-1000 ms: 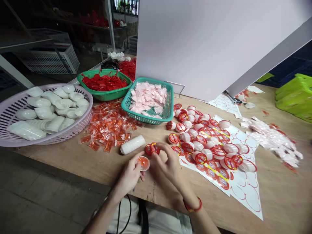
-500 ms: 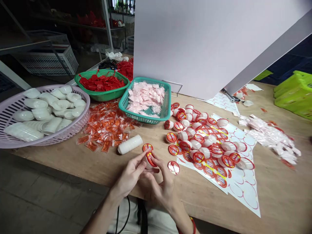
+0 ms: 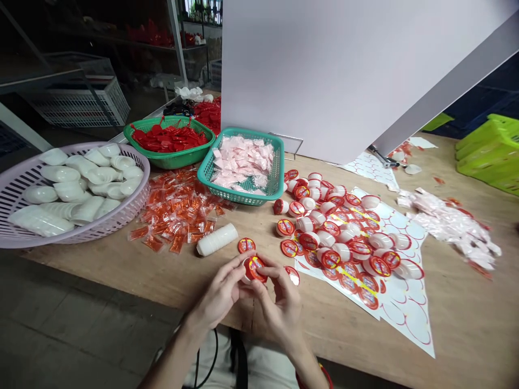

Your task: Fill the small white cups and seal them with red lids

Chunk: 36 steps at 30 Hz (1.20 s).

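Note:
Between my two hands is a small white plastic cup point(image 3: 255, 269) with a round red and yellow label across its top, tilted so the label faces me. My left hand point(image 3: 225, 289) grips the cup's left side. Thumb and fingers of my right hand point(image 3: 279, 302) press at the label's right edge. Just beyond lies a loose round red label point(image 3: 246, 245). Another round label point(image 3: 292, 275) lies beside my right fingers, partly covered by them. A stack of white cups point(image 3: 217, 240) rests on its side to the left.
Labelled cups point(image 3: 324, 232) lie heaped on label sheets point(image 3: 405, 319) at right. Orange sachets point(image 3: 174, 205) are piled left of a teal basket point(image 3: 279, 173) of pink packets. A green basket point(image 3: 162, 159) holds red pieces; a lilac basket point(image 3: 138, 202) holds white cups.
The cup has turned so its label faces up toward me more fully. My right hand has shifted slightly right, its fingers now over part of the loose label there.

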Motion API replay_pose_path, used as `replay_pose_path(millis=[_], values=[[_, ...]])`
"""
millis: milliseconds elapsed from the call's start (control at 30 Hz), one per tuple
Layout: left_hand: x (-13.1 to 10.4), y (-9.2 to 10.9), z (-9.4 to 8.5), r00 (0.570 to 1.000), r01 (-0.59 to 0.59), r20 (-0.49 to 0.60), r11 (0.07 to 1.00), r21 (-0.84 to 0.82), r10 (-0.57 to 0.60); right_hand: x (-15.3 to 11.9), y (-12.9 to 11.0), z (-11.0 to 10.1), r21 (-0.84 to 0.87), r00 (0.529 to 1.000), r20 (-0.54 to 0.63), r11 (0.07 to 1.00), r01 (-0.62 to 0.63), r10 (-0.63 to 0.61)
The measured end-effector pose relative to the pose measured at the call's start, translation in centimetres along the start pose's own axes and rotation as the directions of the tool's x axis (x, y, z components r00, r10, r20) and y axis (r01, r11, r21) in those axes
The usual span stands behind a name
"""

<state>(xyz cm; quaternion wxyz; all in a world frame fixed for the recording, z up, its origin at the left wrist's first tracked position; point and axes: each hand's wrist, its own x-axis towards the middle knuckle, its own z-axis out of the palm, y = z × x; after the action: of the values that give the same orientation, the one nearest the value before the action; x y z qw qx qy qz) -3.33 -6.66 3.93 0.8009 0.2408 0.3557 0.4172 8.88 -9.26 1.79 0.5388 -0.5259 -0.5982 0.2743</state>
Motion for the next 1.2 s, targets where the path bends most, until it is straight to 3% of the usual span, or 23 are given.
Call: replay_pose_path(millis=[133, 267, 433, 500, 567, 667, 733, 833, 1000, 1200], values=[[0.4, -0.3, 0.1, 0.987, -0.056, -0.143, 0.989, 0.138, 0.075, -0.7, 0.2, 0.6, 0.044, 0.996, -0.073, 0.998, -0.043, 0.047], [0.8, -0.1, 0.3, 0.974, -0.082, -0.176, 0.95, 0.301, 0.14, -1.3, 0.3, 1.3, -0.074, 0.992, -0.103, 0.995, 0.068, -0.076], [0.8, 0.0, 0.1, 0.969, -0.071, -0.21, 0.96, 0.271, 0.131, -1.2, 0.0, 2.1, -0.209, 0.97, -0.098, 0.957, 0.201, -0.225], [0.7, 0.1, -0.1, 0.986, -0.038, -0.155, 0.99, 0.133, 0.059, -1.0, -0.2, 2.2, -0.24, 0.962, -0.072, 0.94, 0.241, -0.265], [0.4, 0.3, -0.5, 1.0, 0.027, -0.012, 0.998, -0.062, -0.028, -0.7, -0.3, 2.0, -0.244, 0.961, -0.057, 0.937, 0.25, -0.271], [-0.3, 0.7, -1.1, 0.982, 0.073, 0.185, 0.979, -0.19, -0.037, -0.5, -0.1, 1.6, -0.186, 0.972, -0.025, 0.956, 0.225, -0.234], [-0.6, 0.8, -1.4, 0.976, 0.065, 0.214, 0.989, -0.134, -0.036, -0.6, 0.3, 1.3, -0.13, 0.982, -0.003, 0.974, 0.187, -0.189], [-0.7, 0.8, -1.5, 0.988, 0.01, 0.155, 0.999, 0.033, -0.015, -1.0, 0.8, 1.2, -0.089, 0.994, -0.028, 0.991, 0.098, -0.101], [-0.5, 0.6, -1.3, 0.981, -0.179, 0.112, 0.952, 0.249, 0.155, -1.1, 0.2, 0.8, -0.008, 1.0, 0.008, 1.0, 0.017, -0.017], [-0.7, 0.4, -1.5, 0.962, -0.228, 0.206, 0.942, 0.247, 0.179, -0.3, -0.7, 0.2, 0.114, 0.999, 0.045, 0.993, 0.015, -0.02]])
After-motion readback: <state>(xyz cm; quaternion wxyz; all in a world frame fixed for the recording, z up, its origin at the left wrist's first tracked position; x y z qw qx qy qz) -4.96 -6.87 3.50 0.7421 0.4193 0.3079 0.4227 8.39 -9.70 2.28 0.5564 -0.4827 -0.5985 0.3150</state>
